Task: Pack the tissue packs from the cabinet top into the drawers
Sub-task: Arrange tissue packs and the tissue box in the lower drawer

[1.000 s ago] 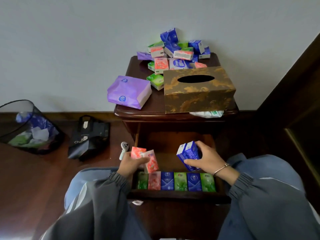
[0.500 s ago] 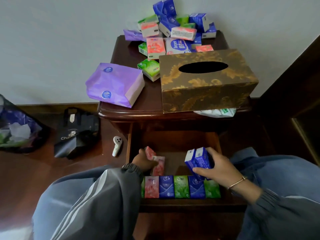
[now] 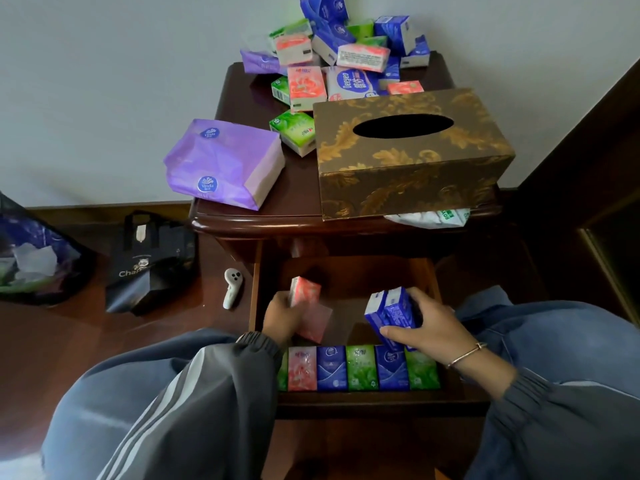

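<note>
As right hand [image 3: 433,330] still grips blue packs [image 3: 391,310], left hand [image 3: 280,317] holds pink packs [image 3: 304,292] lower.

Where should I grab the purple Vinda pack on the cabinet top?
Probably pinch the purple Vinda pack across its left end, coming from the left. It lies flat, that end juts past the edge of the cabinet top, while the green pack and tissue box sit at its right.

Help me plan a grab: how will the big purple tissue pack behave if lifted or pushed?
Probably soft and squashy: the purple tissue pack has a wrinkled wrapper. Overhanging the cabinet top on the left, it might tip off if pushed.
</note>
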{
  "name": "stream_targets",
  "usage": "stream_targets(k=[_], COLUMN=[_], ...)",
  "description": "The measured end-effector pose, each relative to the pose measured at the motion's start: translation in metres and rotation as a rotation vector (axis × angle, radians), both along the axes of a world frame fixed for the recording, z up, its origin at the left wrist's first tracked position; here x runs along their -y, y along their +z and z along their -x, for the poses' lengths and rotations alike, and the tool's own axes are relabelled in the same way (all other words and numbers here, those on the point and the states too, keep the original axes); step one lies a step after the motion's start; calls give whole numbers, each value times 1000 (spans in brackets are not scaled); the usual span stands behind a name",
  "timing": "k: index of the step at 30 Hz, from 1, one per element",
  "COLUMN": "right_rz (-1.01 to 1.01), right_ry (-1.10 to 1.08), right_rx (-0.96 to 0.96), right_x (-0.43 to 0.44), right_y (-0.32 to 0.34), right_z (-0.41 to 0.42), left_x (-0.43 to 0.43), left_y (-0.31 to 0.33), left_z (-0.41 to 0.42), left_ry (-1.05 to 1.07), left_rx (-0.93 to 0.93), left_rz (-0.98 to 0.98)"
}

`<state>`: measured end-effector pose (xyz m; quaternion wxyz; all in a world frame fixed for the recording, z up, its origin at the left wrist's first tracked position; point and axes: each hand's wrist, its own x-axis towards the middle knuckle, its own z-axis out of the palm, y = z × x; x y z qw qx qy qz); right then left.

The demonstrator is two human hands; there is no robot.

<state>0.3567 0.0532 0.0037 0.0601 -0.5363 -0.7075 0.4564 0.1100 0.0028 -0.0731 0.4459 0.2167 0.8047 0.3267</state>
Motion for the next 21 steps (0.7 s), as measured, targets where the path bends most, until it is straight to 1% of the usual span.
stream_targets(k=[2,3,4,5,8,9,10,12,15,18,21], right_rz=[-8,-8,-1,7,15,16,16,16,20,25,29], right_ry=[3,0,-10,-25,-75,-86,-96,-112,-123,-121,-115], right_rx=[8,7,-1,-16,-51,-56,-59,-66,-73,-67,-63], right_x=[0,0,0,-1,-5,-7,-8,-10,-11,-10,-9], right_y=[0,1,0,0,-1,-1,-1,-1,-1,-4,-6], right_z=[0,0,-1,-3,-7,-9,-10,-12,-13,-11,-10], left_x=[-3,-4,-4,-4,-5,-6,-7,-9,-17,-27,-36], left_y=[-2,-5,-9,-13,-18,-18,-18,-20,-22,-24,-27], left_z=[-3,-4,-6,-6,-5,-5,-4,-1,2,4,3], left_ry=[-3,-16,-33,-74,-292,-322,-328,-382,-591,-864,-1120], left_rx=[243,287,268,190,-208,-287,-323,-371,-422,-496,-560], left_rz=[39,77,118,160,318,346,344,225,53,58,157])
